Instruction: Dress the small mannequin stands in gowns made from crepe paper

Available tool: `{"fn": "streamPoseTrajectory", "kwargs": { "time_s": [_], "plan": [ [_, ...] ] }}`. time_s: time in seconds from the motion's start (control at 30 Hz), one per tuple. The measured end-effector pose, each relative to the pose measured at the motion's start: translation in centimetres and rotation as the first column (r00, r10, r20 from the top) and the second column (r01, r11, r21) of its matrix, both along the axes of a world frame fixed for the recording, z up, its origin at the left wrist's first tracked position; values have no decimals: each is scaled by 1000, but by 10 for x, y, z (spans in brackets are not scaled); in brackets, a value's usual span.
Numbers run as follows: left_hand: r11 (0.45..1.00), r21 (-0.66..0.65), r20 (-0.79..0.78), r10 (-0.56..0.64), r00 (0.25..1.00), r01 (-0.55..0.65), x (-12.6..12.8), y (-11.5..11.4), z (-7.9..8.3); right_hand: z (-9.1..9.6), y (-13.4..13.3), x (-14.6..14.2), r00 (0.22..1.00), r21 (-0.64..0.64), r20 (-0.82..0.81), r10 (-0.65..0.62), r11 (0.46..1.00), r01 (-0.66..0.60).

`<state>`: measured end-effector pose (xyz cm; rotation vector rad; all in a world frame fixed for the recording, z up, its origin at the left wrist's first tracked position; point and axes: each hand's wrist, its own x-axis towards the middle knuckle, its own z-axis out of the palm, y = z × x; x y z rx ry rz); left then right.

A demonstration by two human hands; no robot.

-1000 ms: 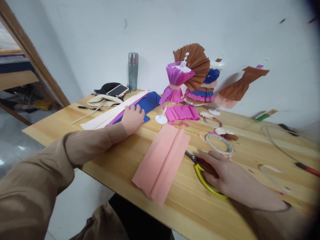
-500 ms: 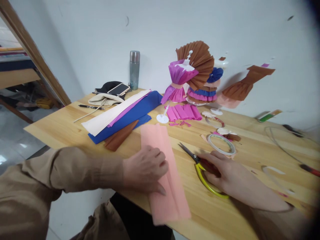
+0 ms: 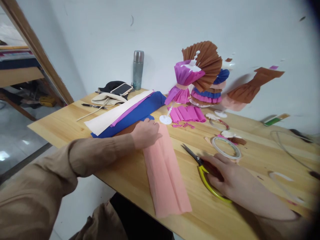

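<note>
A folded strip of pink crepe paper (image 3: 168,176) lies lengthwise on the table in front of me. At its far end my left hand (image 3: 146,133) is closed, its curled fingers on the paper's edge; the fingertips are partly hidden. My right hand (image 3: 225,170) rests on the table to the right, wrapped round scissors (image 3: 208,185) with yellow handles. Their dark blades point away to the left, nearly closed. Behind my left hand lie folded crepe sheets: brown (image 3: 127,129), blue (image 3: 140,108) and cream (image 3: 107,116).
Small dress forms with a purple paper dress (image 3: 186,75) and a brown one (image 3: 250,85) stand along the wall. Nearby are pleated magenta paper (image 3: 187,114), a tape roll (image 3: 226,147) and paper scraps. A phone (image 3: 121,89), pen (image 3: 93,106) and flask (image 3: 138,70) sit at the back left.
My left hand has moved away from me, from the middle of the pink paper to its far end. My right hand stays round the scissors. The view has shifted slightly.
</note>
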<state>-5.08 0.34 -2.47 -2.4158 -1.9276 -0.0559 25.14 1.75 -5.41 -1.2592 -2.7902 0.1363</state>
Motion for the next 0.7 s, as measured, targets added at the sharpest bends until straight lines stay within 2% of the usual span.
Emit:
{"fn": "streamPoseTrajectory", "kwargs": {
  "time_s": [0.1,0.17,0.33,0.4,0.53,0.6,0.63,0.7],
  "plan": [
    [997,-49,55,56,997,-54,-5,28,-8,-1,0,0,1000,17,-19,-7,1000,7],
    [994,-89,122,72,990,-61,-6,38,-12,-1,0,-1,1000,28,-12,-6,1000,6],
    [995,-73,254,91,963,-75,-8,43,-11,-1,-2,-2,1000,54,11,-21,998,20],
    [993,-50,349,118,930,-107,-12,45,-7,-2,-2,-2,1000,68,4,-20,997,20],
    [980,46,620,122,775,-192,-31,57,5,-5,-4,-3,999,114,-52,-1,993,7],
    [968,74,699,121,705,-239,-41,65,11,-6,-5,-6,993,134,-115,21,991,-6],
    [962,53,734,144,664,-267,-46,69,12,-6,-6,-7,989,140,-146,31,990,-11],
    [949,-56,814,223,536,-311,-55,77,10,-8,-8,-12,979,149,-199,35,989,-5]
  ]
}}
